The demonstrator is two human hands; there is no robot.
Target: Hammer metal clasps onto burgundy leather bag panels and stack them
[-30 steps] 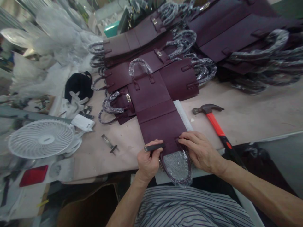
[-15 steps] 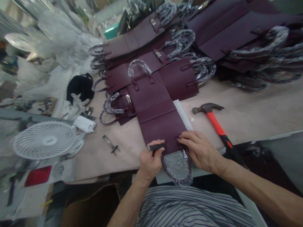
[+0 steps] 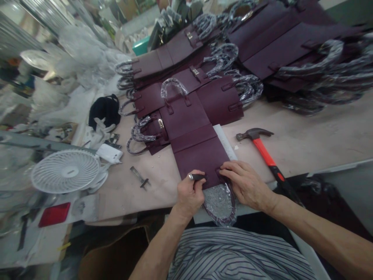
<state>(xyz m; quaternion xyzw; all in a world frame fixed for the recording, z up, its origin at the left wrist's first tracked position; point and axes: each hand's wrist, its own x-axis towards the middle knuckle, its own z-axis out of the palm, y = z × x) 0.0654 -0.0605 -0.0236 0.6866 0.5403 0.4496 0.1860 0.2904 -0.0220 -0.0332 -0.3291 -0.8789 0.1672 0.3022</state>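
The short dark metal tool, pinched by the left hand, has been swung onto the burgundy leather panel; the right hand, fingers together, is kept pressed there.

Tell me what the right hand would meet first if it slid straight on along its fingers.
Likely the small metal tool gripped in the left hand; the right hand points leftward across the near edge of the burgundy panel toward it.

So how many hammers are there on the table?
1. The hammer, with a red handle, lies on the table just right of the purple bag piece, near the right hand. Others may hide in the clutter on the left.
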